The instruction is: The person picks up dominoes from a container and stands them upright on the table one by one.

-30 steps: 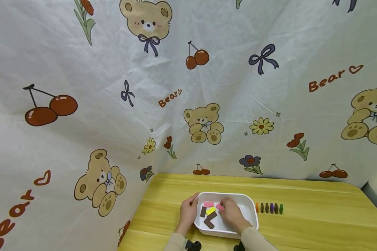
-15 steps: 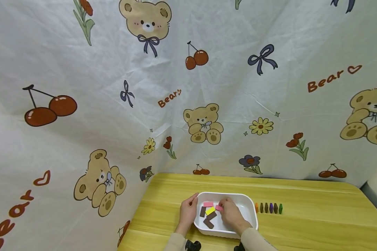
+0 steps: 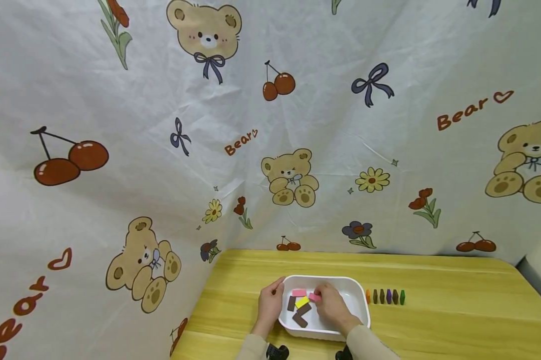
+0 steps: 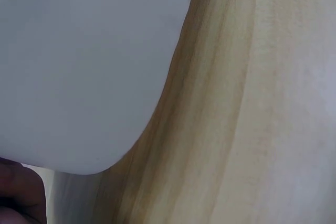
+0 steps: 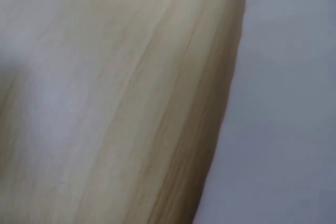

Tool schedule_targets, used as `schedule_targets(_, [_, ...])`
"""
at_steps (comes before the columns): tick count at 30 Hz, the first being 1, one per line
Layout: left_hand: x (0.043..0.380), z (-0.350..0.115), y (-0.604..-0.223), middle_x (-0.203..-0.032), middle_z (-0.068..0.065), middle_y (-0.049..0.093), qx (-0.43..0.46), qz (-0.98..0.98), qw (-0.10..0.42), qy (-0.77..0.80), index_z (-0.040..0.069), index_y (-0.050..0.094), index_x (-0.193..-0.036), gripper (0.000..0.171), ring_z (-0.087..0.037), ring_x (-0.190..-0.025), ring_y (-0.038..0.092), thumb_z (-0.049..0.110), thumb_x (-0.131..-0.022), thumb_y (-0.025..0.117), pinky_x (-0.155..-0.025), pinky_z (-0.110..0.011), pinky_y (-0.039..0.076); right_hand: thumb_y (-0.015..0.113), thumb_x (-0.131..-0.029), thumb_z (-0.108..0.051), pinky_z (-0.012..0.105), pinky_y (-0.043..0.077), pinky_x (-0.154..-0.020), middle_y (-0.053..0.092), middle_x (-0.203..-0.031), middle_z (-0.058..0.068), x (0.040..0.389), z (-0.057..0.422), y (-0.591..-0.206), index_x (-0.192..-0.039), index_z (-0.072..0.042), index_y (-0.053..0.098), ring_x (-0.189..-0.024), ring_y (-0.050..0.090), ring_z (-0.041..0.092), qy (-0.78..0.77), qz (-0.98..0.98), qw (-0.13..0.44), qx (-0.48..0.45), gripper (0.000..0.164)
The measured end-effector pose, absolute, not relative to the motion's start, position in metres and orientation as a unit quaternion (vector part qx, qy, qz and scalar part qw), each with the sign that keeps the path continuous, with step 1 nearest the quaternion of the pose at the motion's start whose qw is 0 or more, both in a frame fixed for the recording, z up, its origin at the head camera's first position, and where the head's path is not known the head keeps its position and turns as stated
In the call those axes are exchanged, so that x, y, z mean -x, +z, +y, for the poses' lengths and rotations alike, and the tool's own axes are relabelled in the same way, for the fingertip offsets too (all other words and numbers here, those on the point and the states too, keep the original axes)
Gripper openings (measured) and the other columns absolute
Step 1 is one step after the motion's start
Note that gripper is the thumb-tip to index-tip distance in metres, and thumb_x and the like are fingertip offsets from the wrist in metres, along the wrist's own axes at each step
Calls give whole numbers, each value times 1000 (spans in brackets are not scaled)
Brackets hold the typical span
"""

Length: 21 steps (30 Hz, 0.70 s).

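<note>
Tray in use: white plastic, rounded-rectangular (image 3: 353, 300), flat on the yellow wood-grain worktop (image 3: 441, 320). The left hand (image 3: 269, 304) has its fingers bent and gripping the rim at the tray's far-left corner, probably to stop it sliding. The right hand (image 3: 332, 306) reaches over the tray's near side, fingers curled, thumb and fingertips nearly together on a small pink rectangular block (image 3: 314, 297) inside the tray, right of the loose pieces. Pinched by the end, I'd judge, so it can be turned finely; the far fingers I can't make out. In the tray's left half: another flat pink block (image 3: 299, 293), one yellow block (image 3: 302, 302) and three dark-brown blocks (image 3: 300, 320), at mixed angles, as if tipped in unsorted. Outside the tray's right end, six thin coloured blocks (image 3: 389, 296) stand upright in a row, narrowly spaced, presumably to keep each distinct. Material uncertain from here.
</note>
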<state>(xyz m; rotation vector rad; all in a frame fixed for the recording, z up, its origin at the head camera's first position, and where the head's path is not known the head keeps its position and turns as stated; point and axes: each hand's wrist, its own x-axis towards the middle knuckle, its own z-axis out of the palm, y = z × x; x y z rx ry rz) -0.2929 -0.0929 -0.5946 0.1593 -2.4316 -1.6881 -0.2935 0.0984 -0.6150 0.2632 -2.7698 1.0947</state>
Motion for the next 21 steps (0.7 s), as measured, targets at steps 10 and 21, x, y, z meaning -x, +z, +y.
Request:
schedule_targets(10, [270, -84, -552, -137, -21, 66, -61, -813, 75, -574, 3, 72, -129, 30, -42, -133, 57, 12, -105, 56, -111, -54, 48, 74, -72, 3, 36, 52, -75, 61, -85, 3, 298, 99, -616, -89, -6, 66, -80, 54, 17, 388, -915, 72, -87, 21])
schedule_targets(21, [286, -88, -579, -135, -17, 69, -58, -828, 94, -550, 8, 74, -128, 29, -38, -128, 61, 19, -106, 58, -107, -51, 52, 73, -70, 4, 28, 46, -66, 63, -79, 1, 295, 100, -609, -85, -7, 68, -73, 53, 14, 413, -905, 72, -75, 19])
